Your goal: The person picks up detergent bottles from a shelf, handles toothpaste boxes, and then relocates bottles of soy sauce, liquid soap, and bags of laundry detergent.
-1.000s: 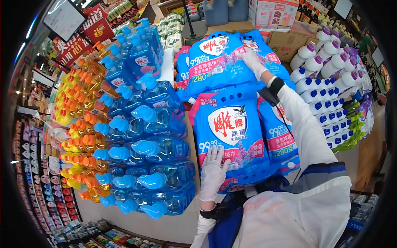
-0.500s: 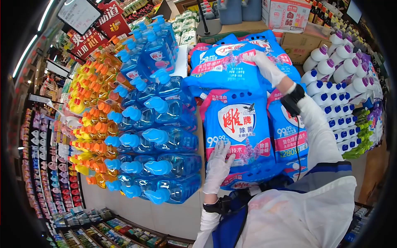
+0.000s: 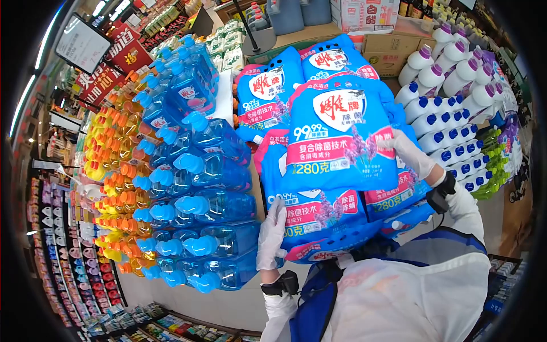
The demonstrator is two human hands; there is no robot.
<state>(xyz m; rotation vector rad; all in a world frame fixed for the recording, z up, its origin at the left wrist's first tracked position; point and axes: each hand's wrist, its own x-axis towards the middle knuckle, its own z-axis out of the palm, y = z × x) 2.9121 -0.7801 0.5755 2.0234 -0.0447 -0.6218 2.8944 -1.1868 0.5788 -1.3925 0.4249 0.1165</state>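
Several blue and pink detergent bags are piled in the middle. On top, my right hand, in a white glove, grips the right edge of a large bag, its thumb over the pink part. That bag lies over a lower bag. Against the lower bag's left edge rests my gloved left hand, its fingers pointing up and close together; whether they pinch the bag is not clear. Another bag lies behind at the left.
Rows of blue pump bottles stand left of the bags, with orange-capped yellow bottles beyond. White bottles with blue or purple caps stand at the right. Behind are a cardboard box and a thin black pole.
The top bag has come nearer and now covers part of the lower bag, with my right hand on its edge. My left hand has shifted left to the lower bag's edge. The view has turned slightly.
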